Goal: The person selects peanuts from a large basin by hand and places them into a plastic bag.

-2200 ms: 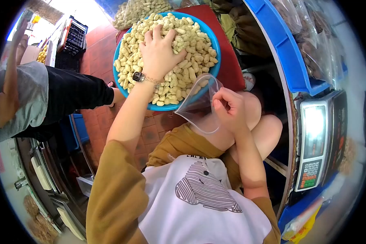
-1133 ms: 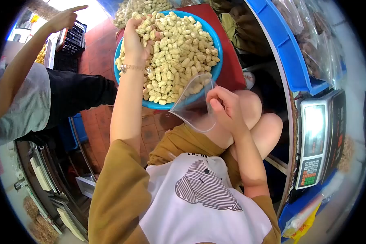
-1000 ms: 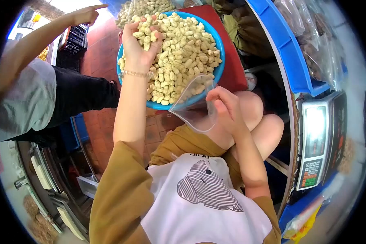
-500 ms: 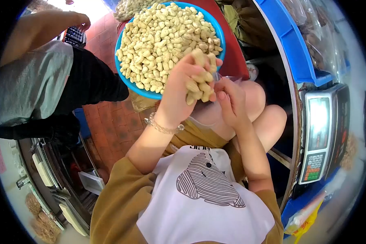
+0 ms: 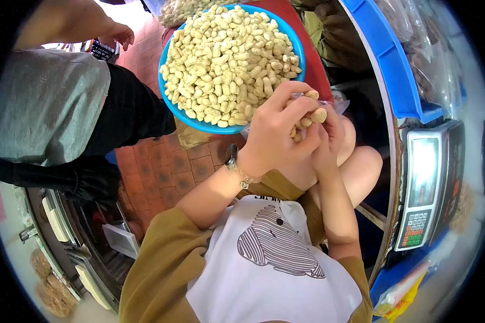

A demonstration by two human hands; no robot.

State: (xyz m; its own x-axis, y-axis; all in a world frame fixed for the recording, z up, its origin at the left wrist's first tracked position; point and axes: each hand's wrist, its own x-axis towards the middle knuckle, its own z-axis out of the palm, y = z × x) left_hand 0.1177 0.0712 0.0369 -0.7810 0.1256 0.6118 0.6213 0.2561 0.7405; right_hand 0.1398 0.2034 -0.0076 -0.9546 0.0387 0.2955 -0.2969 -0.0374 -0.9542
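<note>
My left hand (image 5: pixel 272 126), with a bracelet at the wrist, is closed around several unshelled peanuts (image 5: pixel 319 115) that poke out past its fingers. Close against it, my right hand (image 5: pixel 328 142) pinches the edge of a clear plastic bag (image 5: pixel 340 106), which is mostly hidden behind my hands. Both hands are above my knees, at the lower right of a blue basin (image 5: pixel 165 91). Unshelled peanuts (image 5: pixel 223 64) are heaped high in the basin.
A person's grey shirt (image 5: pixel 48 107) and dark trousers are at the left. To the right, a digital scale (image 5: pixel 423 183) stands below a blue tray (image 5: pixel 385 54) beside bagged goods. Another bag of peanuts (image 5: pixel 186 11) lies behind the basin. Red bricks (image 5: pixel 167 167) pave the floor.
My left hand has moved from over the basin's edge to the right and turned over, bringing its peanuts to the bag at my right hand. The person's hand at left has shifted slightly.
</note>
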